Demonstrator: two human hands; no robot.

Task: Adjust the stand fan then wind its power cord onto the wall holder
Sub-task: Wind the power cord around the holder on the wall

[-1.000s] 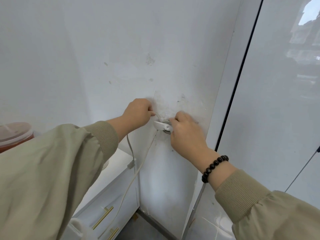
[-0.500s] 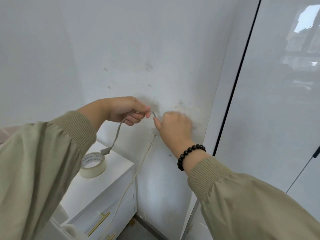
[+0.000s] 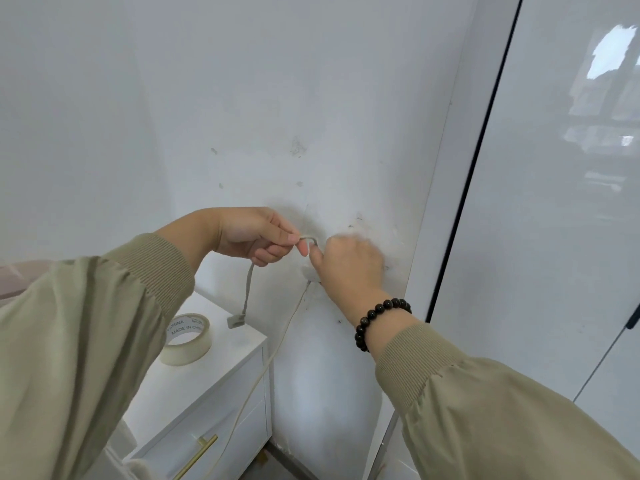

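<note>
Between both hands, close to the wall, the power cord is bent into a short loop. It is pinched by thumb & forefinger of the left hand; its plug end is left dangling below those fingers. The wall holder is mostly covered by the right hand, blurred; fingers curled, grip can't be told. Lower L, a tape roll is laid on a white cabinet.
</note>
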